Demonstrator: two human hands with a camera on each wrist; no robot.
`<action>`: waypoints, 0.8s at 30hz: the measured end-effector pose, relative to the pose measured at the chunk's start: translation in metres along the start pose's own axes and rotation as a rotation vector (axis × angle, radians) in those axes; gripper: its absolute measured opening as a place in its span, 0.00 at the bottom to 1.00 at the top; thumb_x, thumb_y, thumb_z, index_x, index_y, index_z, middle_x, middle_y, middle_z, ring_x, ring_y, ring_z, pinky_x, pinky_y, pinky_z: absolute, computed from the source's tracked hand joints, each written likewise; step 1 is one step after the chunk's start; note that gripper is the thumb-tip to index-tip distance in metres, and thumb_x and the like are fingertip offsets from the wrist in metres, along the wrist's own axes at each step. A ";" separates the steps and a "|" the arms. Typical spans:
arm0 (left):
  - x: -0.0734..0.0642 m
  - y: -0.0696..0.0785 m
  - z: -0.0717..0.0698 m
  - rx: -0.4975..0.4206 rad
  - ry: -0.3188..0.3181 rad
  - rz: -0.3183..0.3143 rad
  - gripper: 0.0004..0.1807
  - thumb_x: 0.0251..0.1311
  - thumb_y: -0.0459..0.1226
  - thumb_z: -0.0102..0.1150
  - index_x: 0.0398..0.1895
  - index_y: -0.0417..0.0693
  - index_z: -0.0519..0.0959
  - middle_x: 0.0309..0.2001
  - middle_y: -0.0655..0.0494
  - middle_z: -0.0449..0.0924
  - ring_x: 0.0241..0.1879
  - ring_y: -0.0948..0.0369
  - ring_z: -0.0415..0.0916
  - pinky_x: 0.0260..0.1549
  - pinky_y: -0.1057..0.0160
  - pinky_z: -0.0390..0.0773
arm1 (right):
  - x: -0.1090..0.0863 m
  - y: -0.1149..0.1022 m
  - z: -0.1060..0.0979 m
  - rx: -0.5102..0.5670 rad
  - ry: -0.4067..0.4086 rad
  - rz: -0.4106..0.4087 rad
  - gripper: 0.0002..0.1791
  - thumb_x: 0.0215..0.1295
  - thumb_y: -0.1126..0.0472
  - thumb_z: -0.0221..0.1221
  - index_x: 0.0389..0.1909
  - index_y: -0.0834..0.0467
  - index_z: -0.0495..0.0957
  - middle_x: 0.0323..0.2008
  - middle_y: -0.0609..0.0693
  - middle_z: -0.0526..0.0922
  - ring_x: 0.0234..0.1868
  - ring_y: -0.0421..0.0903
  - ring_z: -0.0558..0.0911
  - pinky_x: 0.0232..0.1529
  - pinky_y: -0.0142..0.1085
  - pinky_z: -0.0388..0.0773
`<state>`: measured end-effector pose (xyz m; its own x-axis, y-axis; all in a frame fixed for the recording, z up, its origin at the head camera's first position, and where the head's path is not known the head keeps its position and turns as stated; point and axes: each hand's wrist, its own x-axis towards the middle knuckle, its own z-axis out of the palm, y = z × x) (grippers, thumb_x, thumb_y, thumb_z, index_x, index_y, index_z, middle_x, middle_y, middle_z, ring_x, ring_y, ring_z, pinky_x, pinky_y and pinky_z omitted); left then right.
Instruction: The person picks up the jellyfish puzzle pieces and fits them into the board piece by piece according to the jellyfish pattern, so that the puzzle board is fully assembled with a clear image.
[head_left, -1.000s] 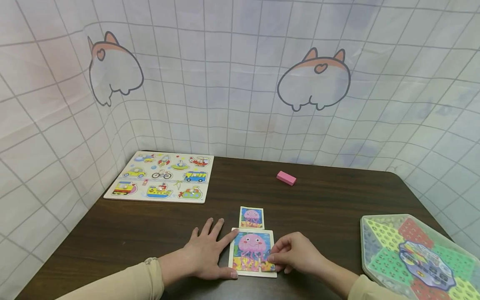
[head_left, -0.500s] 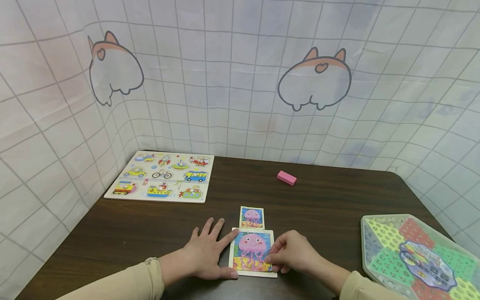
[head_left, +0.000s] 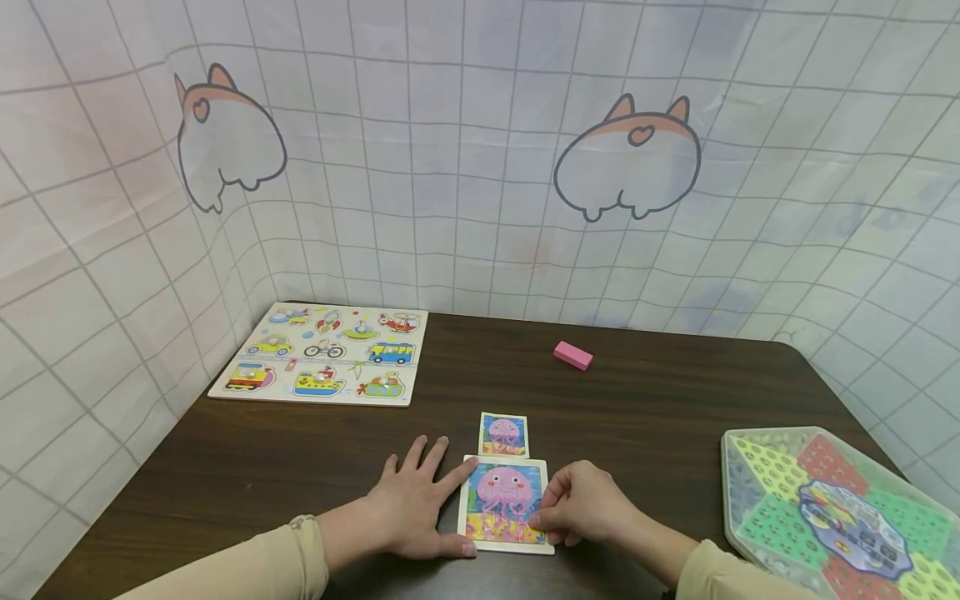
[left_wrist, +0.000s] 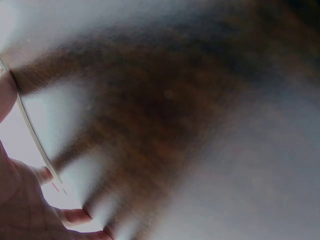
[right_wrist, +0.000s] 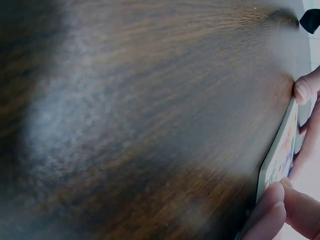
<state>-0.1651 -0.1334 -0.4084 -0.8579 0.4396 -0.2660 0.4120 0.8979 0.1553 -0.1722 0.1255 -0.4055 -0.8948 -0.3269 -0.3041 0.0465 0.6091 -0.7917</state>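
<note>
A square jellyfish jigsaw puzzle (head_left: 504,496) in a pale frame lies flat on the dark table. My left hand (head_left: 411,508) spreads its fingers over the tabletop, the index fingertip touching the frame's upper left corner and the thumb at its lower left edge. At the lower right corner, my right hand (head_left: 588,507) has its thumb and curled fingers on a yellow corner piece (head_left: 535,534), partly hidden by them. The right wrist view shows these fingertips (right_wrist: 272,202) against the edge of the puzzle frame (right_wrist: 276,142). A small jellyfish picture card (head_left: 503,435) lies just above the frame.
A vehicle knob-puzzle board (head_left: 318,354) rests at the back left. Farther back on the table (head_left: 637,400) is a pink block (head_left: 573,356). A clear-lidded Chinese checkers box (head_left: 840,508) occupies the right side. Grid-patterned cloth (head_left: 480,167) encloses the table behind and at both sides.
The gap beside the lower right corner piece has closed as my right hand shifted it slightly left. In the last half second little differs. My left hand has stayed still.
</note>
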 end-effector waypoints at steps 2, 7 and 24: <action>0.000 0.000 0.000 0.001 0.001 -0.001 0.56 0.51 0.76 0.58 0.81 0.68 0.55 0.80 0.41 0.52 0.79 0.38 0.50 0.65 0.29 0.63 | 0.000 0.000 0.000 -0.009 0.005 -0.005 0.12 0.56 0.61 0.75 0.22 0.60 0.81 0.13 0.48 0.83 0.16 0.36 0.80 0.20 0.31 0.79; 0.000 0.001 -0.001 0.002 0.000 -0.004 0.56 0.51 0.76 0.58 0.81 0.68 0.55 0.80 0.42 0.52 0.79 0.38 0.50 0.65 0.29 0.63 | 0.002 0.001 0.000 -0.028 0.016 -0.011 0.14 0.57 0.59 0.74 0.20 0.59 0.81 0.12 0.47 0.81 0.14 0.35 0.78 0.19 0.31 0.79; 0.001 0.000 0.000 0.000 -0.009 -0.004 0.55 0.52 0.76 0.57 0.81 0.68 0.55 0.81 0.42 0.52 0.79 0.37 0.50 0.65 0.28 0.62 | 0.002 0.006 0.002 -0.040 0.018 -0.036 0.14 0.60 0.58 0.73 0.21 0.59 0.80 0.12 0.47 0.81 0.14 0.36 0.78 0.19 0.32 0.79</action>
<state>-0.1656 -0.1327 -0.4090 -0.8568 0.4359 -0.2755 0.4082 0.8998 0.1542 -0.1731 0.1269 -0.4116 -0.9035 -0.3361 -0.2661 -0.0032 0.6261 -0.7798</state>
